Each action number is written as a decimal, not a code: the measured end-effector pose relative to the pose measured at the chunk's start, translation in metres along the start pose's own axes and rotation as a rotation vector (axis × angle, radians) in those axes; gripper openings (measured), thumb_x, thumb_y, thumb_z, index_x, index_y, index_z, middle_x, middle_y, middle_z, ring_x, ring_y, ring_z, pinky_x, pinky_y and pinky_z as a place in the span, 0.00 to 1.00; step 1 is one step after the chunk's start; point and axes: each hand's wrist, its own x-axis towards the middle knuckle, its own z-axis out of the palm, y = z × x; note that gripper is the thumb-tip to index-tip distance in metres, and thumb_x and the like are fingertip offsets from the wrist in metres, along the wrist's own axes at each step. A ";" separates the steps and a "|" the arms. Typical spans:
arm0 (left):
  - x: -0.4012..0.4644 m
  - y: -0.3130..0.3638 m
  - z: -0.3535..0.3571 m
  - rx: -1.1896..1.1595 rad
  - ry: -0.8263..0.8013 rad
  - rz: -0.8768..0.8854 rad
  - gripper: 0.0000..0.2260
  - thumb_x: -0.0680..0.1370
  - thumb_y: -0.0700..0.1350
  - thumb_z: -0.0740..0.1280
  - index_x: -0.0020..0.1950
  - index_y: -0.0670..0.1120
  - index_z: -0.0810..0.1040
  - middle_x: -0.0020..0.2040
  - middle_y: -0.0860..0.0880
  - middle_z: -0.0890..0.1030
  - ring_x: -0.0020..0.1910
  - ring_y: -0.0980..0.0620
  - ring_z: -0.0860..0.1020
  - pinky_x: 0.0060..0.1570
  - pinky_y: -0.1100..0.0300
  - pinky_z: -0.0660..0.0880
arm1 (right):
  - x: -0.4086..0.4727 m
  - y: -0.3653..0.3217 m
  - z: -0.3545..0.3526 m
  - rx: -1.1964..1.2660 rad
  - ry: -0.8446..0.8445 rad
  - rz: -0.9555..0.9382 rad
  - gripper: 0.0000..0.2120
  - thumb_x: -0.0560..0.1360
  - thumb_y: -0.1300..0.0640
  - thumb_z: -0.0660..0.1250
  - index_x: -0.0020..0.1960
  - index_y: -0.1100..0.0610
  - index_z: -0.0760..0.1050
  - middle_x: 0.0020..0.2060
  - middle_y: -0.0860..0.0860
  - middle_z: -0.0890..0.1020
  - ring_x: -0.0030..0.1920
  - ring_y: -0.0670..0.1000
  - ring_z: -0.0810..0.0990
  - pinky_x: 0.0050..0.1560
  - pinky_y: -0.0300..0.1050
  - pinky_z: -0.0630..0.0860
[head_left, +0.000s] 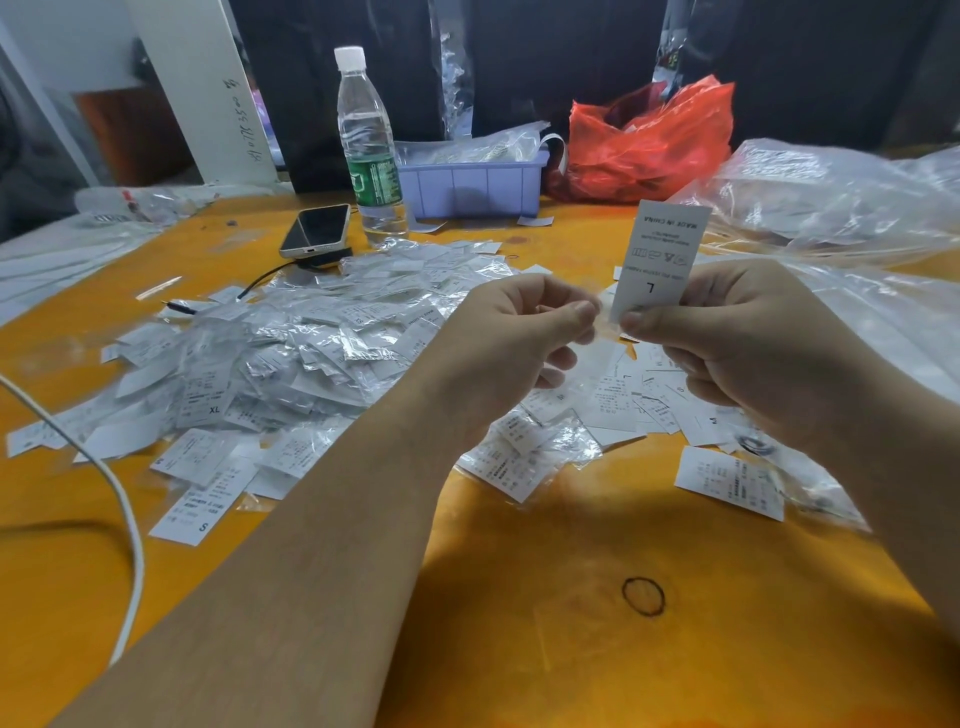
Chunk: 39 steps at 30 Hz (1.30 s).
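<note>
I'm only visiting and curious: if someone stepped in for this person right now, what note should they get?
Right hand pinches the bottom edge of a white label marked L, held upright.
Left hand pinches what looks like a clear sleeve beside it.
Done: a pile of sleeved labels lies on the orange table, to the left.
Left: this label seems not yet sleeved; loose labels lie under the hands.
</note>
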 end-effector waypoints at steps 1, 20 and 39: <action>0.000 0.000 0.000 -0.001 -0.003 -0.001 0.04 0.79 0.43 0.67 0.48 0.45 0.81 0.36 0.54 0.80 0.35 0.56 0.76 0.38 0.62 0.77 | 0.000 0.000 0.000 -0.025 0.004 -0.018 0.05 0.76 0.61 0.69 0.48 0.55 0.83 0.19 0.43 0.67 0.19 0.43 0.61 0.20 0.36 0.60; 0.001 -0.001 0.000 0.034 -0.009 -0.011 0.03 0.78 0.44 0.69 0.47 0.46 0.82 0.36 0.51 0.76 0.33 0.56 0.72 0.39 0.59 0.75 | 0.004 0.001 -0.006 0.059 -0.137 -0.042 0.06 0.73 0.60 0.71 0.48 0.56 0.84 0.22 0.47 0.64 0.22 0.45 0.57 0.21 0.36 0.57; -0.003 -0.002 0.006 0.250 0.039 0.118 0.05 0.77 0.43 0.70 0.41 0.46 0.81 0.35 0.49 0.76 0.33 0.54 0.72 0.35 0.57 0.72 | 0.003 -0.002 -0.009 0.131 -0.200 0.002 0.12 0.68 0.52 0.71 0.49 0.54 0.85 0.23 0.49 0.60 0.23 0.46 0.55 0.21 0.36 0.55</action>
